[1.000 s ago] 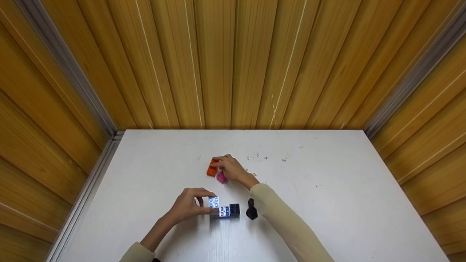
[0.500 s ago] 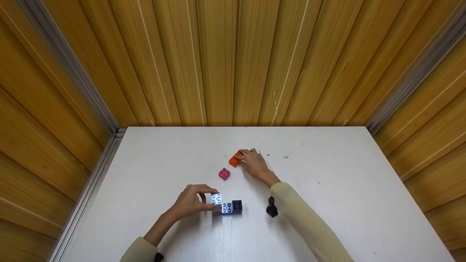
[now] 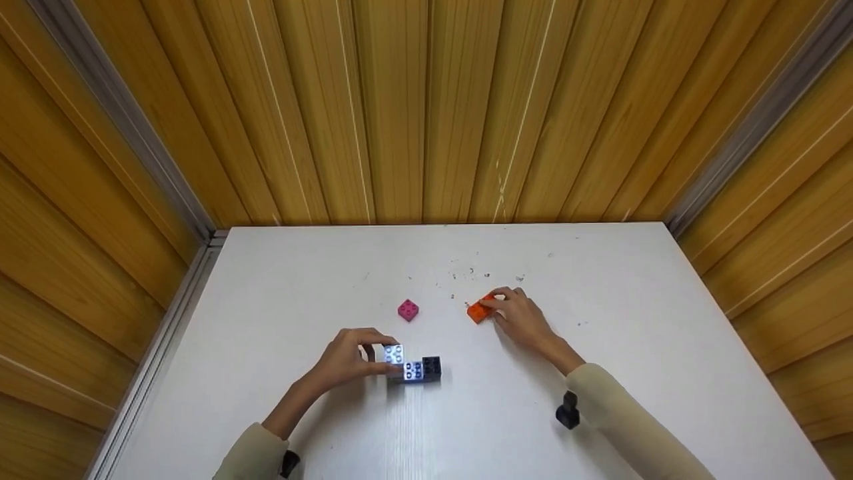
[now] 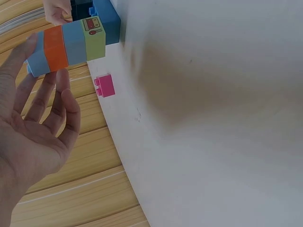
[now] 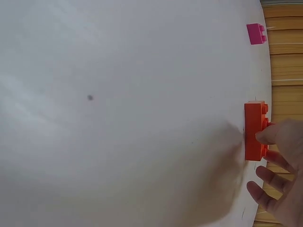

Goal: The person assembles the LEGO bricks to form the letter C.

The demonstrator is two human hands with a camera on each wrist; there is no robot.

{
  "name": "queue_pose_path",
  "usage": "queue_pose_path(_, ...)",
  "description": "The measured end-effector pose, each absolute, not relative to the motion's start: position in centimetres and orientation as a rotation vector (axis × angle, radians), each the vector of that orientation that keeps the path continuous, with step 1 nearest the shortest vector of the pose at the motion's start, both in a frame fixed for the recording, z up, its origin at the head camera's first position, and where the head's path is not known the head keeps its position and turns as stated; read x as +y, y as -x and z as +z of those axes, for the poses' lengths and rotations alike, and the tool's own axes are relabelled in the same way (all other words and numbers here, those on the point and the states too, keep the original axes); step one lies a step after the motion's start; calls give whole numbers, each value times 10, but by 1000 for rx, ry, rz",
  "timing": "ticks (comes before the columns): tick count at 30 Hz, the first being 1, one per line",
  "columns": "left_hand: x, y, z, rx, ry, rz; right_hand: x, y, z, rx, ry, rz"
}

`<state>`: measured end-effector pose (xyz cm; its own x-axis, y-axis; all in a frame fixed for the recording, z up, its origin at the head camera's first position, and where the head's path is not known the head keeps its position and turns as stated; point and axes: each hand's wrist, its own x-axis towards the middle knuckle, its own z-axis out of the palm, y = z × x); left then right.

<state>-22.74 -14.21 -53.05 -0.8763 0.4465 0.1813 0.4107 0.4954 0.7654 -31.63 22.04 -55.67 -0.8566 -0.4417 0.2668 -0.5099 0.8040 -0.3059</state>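
Note:
With thumb and fingers my left hand pinches the light blue top brick of a joined toy-brick build. The left wrist view shows this tower side-on: light blue, an orange layer, light blue, then a light green brick with a printed picture, joined to a blue brick. A black brick forms the build's right end. Farther right, my right hand pinches a long orange brick between thumb and fingers, its studs facing up. A small pink brick lies apart, between the hands and farther back.
The white table meets a wood-patterned panel wall at its back edge. Small dark marks dot the tabletop behind the orange brick. A black device sits at my right wrist.
My right hand has moved the orange brick rightward, away from beside the pink brick. My left hand keeps its hold on the build in about the same place.

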Motion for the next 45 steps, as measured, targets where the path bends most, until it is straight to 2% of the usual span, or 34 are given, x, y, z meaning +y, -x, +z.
queue_pose_path(5, -138, 230, -532, 2659, -796, 1381, 233, 304, -556, -2803, -726, 562)
queue_pose_path(13, -142, 225, -533, 2676, -767, 1373, 229, 307, -562, -2812, -881, 612)
queue_pose_path(27, -147, 218, -539, 2660, -894, 1375, 246, 298, -566, -2783, -770, 828)
queue_pose_path(31, -149, 216, -545, 2626, -925, 1475, 248, 289, -562, -2808, -740, 989)
queue_pose_path(45, -143, 216, -545, 2640, -840, 1575, 214, 265, -523, -2679, -964, 1154)
